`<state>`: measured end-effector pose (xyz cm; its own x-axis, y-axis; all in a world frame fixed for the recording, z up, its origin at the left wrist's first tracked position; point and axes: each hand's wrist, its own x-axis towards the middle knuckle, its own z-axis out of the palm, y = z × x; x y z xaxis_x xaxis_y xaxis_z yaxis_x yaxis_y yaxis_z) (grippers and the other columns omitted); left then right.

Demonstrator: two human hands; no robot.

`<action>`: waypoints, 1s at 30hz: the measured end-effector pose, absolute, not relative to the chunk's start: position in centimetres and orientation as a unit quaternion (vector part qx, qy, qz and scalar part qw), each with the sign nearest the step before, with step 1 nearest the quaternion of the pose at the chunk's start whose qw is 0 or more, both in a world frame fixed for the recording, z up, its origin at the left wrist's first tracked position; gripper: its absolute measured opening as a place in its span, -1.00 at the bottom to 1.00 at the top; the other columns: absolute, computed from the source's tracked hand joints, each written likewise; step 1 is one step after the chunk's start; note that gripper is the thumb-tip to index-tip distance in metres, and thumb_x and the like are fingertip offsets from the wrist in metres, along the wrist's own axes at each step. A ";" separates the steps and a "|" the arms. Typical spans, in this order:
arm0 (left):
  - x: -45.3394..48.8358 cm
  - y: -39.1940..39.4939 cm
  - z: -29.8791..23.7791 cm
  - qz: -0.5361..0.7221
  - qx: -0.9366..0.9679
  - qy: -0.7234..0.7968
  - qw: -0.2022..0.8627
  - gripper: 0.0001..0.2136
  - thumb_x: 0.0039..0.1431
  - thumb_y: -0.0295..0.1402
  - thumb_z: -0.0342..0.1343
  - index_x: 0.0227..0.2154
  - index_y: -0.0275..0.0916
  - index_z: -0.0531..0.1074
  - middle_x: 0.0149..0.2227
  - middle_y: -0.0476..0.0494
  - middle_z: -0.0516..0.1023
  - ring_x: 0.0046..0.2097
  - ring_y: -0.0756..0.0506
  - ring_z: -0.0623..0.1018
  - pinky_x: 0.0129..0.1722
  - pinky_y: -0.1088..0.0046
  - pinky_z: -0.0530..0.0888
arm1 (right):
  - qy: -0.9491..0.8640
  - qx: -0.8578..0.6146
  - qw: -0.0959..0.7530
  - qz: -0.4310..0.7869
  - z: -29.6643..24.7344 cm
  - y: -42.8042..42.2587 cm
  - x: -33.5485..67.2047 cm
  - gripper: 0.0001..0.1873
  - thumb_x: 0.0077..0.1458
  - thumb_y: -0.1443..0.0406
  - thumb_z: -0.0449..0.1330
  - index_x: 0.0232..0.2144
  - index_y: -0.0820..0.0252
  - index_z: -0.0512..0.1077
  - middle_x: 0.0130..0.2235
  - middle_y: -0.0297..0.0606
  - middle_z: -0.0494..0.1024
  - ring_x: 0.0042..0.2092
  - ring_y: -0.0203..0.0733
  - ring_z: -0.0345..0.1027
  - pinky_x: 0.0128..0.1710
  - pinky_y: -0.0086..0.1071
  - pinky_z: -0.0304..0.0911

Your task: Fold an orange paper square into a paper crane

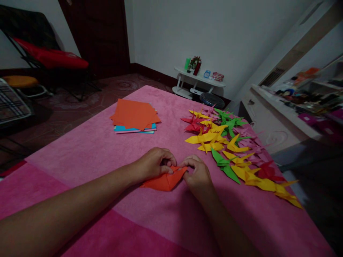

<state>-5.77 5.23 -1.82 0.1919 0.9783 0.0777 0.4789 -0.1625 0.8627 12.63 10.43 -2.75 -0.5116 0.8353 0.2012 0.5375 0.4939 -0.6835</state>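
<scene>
An orange sheet of paper, partly folded, lies on the pink cloth in front of me. My left hand curls over its upper left part, fingertips pinching a fold. My right hand presses on its right tip, fingers bent and closed on the paper. Both hands meet at the top edge of the piece. A stack of square papers, orange on top with blue and pink below, rests farther back to the left.
Many folded paper cranes in yellow, green, red and pink lie in rows on the right side of the cloth. A white low shelf with small items stands by the wall. A dark chair with a red cushion is far left.
</scene>
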 end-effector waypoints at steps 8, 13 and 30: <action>-5.8 5.2 -1.4 0.331 0.705 0.523 0.346 -0.83 -0.01 -0.44 0.26 -0.29 -0.26 0.57 -0.47 0.00 0.41 -0.41 0.04 0.39 -0.40 0.56 0.31 | -0.831 -0.400 0.272 0.275 -2.8 10.6 13.0 -0.85 -0.14 0.49 0.14 -0.58 0.17 0.43 -0.43 -0.26 0.44 -0.30 -0.14 0.31 -0.27 -0.33 0.24; -5.9 5.2 -1.7 0.330 0.717 0.509 0.343 -0.78 0.02 -0.46 0.24 -0.22 -0.23 0.58 -0.43 -0.03 0.44 -0.38 0.01 0.41 -0.36 0.53 0.32 | -0.839 -0.388 0.270 0.269 -2.9 10.5 13.3 -0.85 -0.11 0.48 0.12 -0.54 0.17 0.41 -0.41 -0.26 0.42 -0.28 -0.14 0.30 -0.26 -0.33 0.22; -5.9 5.4 -2.5 0.330 0.712 0.519 0.339 -0.92 0.03 -0.41 0.25 -0.39 -0.23 0.62 -0.44 -0.08 0.50 -0.37 0.01 0.47 -0.35 0.53 0.39 | -0.890 -0.418 0.169 0.065 -2.2 9.4 12.9 -0.74 0.00 0.57 -0.03 -0.45 0.15 0.32 -0.36 -0.21 0.39 -0.28 -0.15 0.25 -0.30 -0.35 0.09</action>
<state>-5.92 5.39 -2.51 0.2439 0.9625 0.1188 0.5142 -0.2322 0.8257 12.95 9.37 -2.18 -0.5928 0.7668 0.2462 0.7230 0.6413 -0.2569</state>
